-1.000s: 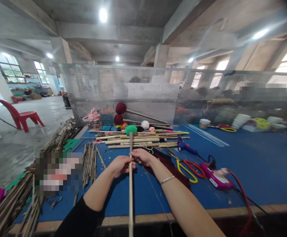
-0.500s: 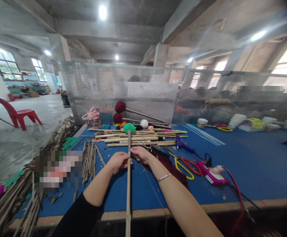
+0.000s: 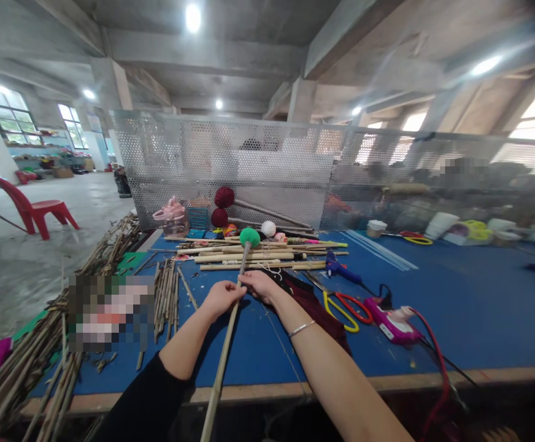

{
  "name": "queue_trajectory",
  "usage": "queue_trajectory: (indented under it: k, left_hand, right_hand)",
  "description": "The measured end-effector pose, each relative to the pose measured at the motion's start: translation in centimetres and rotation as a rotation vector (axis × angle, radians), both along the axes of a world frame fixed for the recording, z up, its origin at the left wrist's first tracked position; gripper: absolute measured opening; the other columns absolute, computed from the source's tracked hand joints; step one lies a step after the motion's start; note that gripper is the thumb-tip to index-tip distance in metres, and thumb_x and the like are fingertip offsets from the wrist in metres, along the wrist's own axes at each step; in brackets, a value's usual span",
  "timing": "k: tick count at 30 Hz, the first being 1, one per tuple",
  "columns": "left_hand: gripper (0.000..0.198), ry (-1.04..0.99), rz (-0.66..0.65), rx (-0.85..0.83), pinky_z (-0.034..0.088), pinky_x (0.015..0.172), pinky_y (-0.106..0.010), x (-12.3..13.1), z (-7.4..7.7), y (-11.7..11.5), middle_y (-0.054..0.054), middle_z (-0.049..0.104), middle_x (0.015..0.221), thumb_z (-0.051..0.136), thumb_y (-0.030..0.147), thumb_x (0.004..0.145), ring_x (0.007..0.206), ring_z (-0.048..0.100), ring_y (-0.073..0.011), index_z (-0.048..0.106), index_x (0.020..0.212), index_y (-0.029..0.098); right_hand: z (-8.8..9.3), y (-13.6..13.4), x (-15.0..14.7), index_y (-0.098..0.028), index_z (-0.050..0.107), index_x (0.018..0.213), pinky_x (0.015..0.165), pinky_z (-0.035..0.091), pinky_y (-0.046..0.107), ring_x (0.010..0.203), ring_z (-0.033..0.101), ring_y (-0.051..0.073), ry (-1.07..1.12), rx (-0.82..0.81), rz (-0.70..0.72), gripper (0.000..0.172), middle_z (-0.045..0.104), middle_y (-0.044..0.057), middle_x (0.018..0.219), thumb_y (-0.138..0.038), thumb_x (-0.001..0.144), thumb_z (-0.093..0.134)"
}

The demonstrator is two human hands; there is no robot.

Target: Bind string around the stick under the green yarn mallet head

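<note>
Concrete ceiling beams [image 3: 221, 52], lit lamps [image 3: 192, 18], bright windows [image 3: 8, 115], grey floor [image 3: 95, 205], red chair [image 3: 49, 206]

The left forearm [image 3: 182, 353] and right forearm [image 3: 336, 362] slant inward, forward of the body; the left hand [image 3: 223, 297] pinches with thumb and fingers, knuckles curled; the right hand [image 3: 262, 286] pinches likewise, just beside and slightly farther forward; both wrists look nearly straight; whether the fingertips touch is unclear.

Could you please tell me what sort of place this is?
Probably a craft workshop in a factory-like hall. A green-headed stick is being held over a blue table, where scissors and what looks like a glue gun lie; bare concrete beams run overhead.
</note>
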State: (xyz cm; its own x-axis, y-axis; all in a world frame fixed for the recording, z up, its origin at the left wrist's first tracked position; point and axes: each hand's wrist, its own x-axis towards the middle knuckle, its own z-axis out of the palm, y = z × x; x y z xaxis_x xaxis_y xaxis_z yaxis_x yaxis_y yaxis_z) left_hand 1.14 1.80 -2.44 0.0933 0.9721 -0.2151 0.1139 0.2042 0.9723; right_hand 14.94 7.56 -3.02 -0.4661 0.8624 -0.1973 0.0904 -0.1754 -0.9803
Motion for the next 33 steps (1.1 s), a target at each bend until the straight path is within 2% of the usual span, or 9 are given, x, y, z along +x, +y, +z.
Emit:
queue_trajectory:
  k: [3,6,9,11,16,20,23,26,33]
  left_hand:
    - [0.035,0.075,0.039,0.085,0.028,0.038,-0.017,-0.1,-0.1,0.1,0.004,0.047,0.043,0.069,0.044,0.057,0.037,0.037,-0.0040,0.055,0.060,0.012]
    - [0.030,-0.123,-0.039,-0.044,0.032,0.041,-0.016,0.1,0.4,0.0,-0.002,0.057,0.056,0.066,0.040,0.062,0.045,0.047,-0.0056,0.057,0.066,0.011]
    - [0.029,-0.260,-0.083,-0.178,0.038,0.047,-0.017,0.3,0.9,-0.2,-0.006,0.062,0.071,0.067,0.036,0.061,0.058,0.057,-0.0100,0.058,0.076,0.012]
    - [0.033,-0.200,-0.072,-0.175,0.039,0.048,-0.018,0.3,0.8,-0.3,-0.005,0.062,0.069,0.067,0.040,0.061,0.058,0.057,-0.0106,0.057,0.077,0.014]
    - [0.042,0.070,0.074,0.030,0.037,0.044,-0.018,0.1,-0.4,0.1,0.000,0.055,0.053,0.070,0.049,0.050,0.046,0.049,-0.0079,0.053,0.066,0.014]
    - [0.041,0.019,0.048,0.061,0.036,0.042,-0.019,-0.1,-0.9,0.6,0.004,0.047,0.045,0.072,0.046,0.048,0.040,0.042,-0.0056,0.049,0.058,0.014]
    - [0.038,-0.086,-0.030,0.022,0.041,0.047,-0.019,-0.4,-0.6,0.7,0.005,0.043,0.045,0.070,0.044,0.050,0.042,0.044,-0.0053,0.047,0.056,0.014]
    - [0.036,-0.099,-0.077,-0.033,0.043,0.051,-0.020,-0.5,0.0,0.6,0.004,0.045,0.049,0.069,0.043,0.053,0.046,0.047,-0.0063,0.047,0.057,0.014]
    - [0.040,0.070,0.026,0.053,0.039,0.042,-0.020,0.1,-0.2,0.5,0.004,0.046,0.044,0.072,0.044,0.049,0.039,0.041,-0.0055,0.046,0.055,0.015]
  right_hand:
    - [0.1,0.0,0.0,-0.017,0.044,0.063,0.030,0.007,0.018,0.029,0.013,0.002,0.010,-0.027,0.002,0.030,0.026,-0.012,0.035,-0.041,0.068,0.060]
    - [0.2,0.0,0.3,-0.016,0.047,0.068,0.031,0.007,0.017,0.030,0.013,0.002,0.077,-0.073,0.049,0.030,0.027,-0.012,0.038,-0.041,0.065,0.062]
    - [0.3,0.0,0.4,-0.015,0.048,0.067,0.030,0.008,0.017,0.031,0.017,0.001,0.079,-0.074,0.056,0.029,0.037,-0.010,0.042,-0.040,0.064,0.063]
    - [0.2,0.0,0.3,-0.015,0.048,0.065,0.030,0.009,0.018,0.030,0.019,0.001,0.039,-0.051,0.047,0.028,0.040,-0.009,0.043,-0.038,0.065,0.063]
    - [-0.1,0.1,0.0,-0.016,0.047,0.062,0.030,0.010,0.018,0.029,0.017,0.002,-0.025,-0.012,0.023,0.027,0.030,-0.011,0.035,-0.037,0.067,0.061]
    - [0.4,0.2,-0.1,-0.015,0.049,0.065,0.031,0.008,0.018,0.030,0.016,0.003,-0.056,-0.045,0.065,0.026,0.028,-0.011,0.036,-0.039,0.069,0.060]
    - [0.9,0.1,-0.3,-0.015,0.050,0.064,0.032,0.008,0.018,0.030,0.016,0.002,-0.102,-0.082,0.114,0.029,0.028,-0.010,0.037,-0.041,0.070,0.059]
    - [1.2,0.0,-0.8,-0.015,0.046,0.058,0.032,0.007,0.019,0.030,0.016,0.002,-0.117,-0.078,0.059,0.032,0.028,-0.010,0.035,-0.040,0.067,0.062]
    - [0.6,-0.4,-0.9,-0.015,0.047,0.059,0.033,0.007,0.020,0.030,0.018,0.002,-0.082,-0.020,-0.020,0.031,0.032,-0.010,0.034,-0.040,0.067,0.063]
